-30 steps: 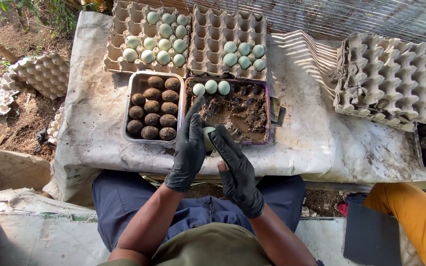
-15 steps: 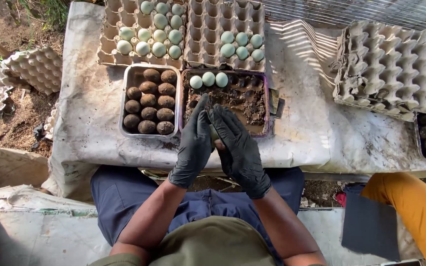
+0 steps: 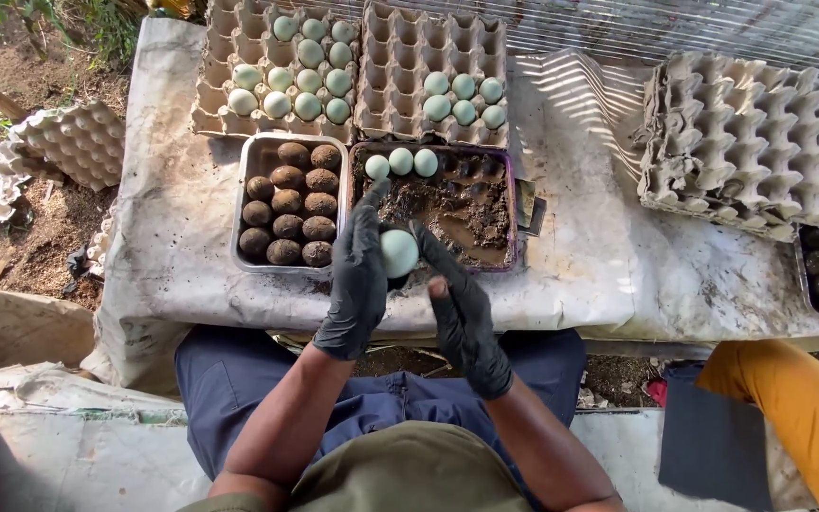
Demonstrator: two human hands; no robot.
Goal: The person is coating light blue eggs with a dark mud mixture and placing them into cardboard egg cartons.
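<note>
Holding a pale blue-green egg [image 3: 398,252] up between two black-gloved hands, the person works at the near edge of the tabletop [image 3: 599,256]. The left hand [image 3: 357,277] cups the egg from its side, fingers pointing away and pressed against the shell, so it is grasping the egg. The right hand [image 3: 462,308] sits just beside it, fingers partly curled, fingertip touching the egg's other side (how firmly it grips, I cannot tell). The egg hovers over the near rim of a dark tray of wet mud [image 3: 466,209], which carries three clean pale eggs [image 3: 400,162] along its far edge. Just beside that, toward the left edge, a metal tray [image 3: 248,204] holds mud-coated eggs [image 3: 288,204] packed in rows. Along the far edge lie two cardboard egg trays [image 3: 353,66], each partly filled with pale eggs. Toward the right edge, a stack of empty cardboard trays [image 3: 741,142] stands well apart from the hands. At the near right corner, a sleeve in orange [image 3: 798,408] belongs to another person.
</note>
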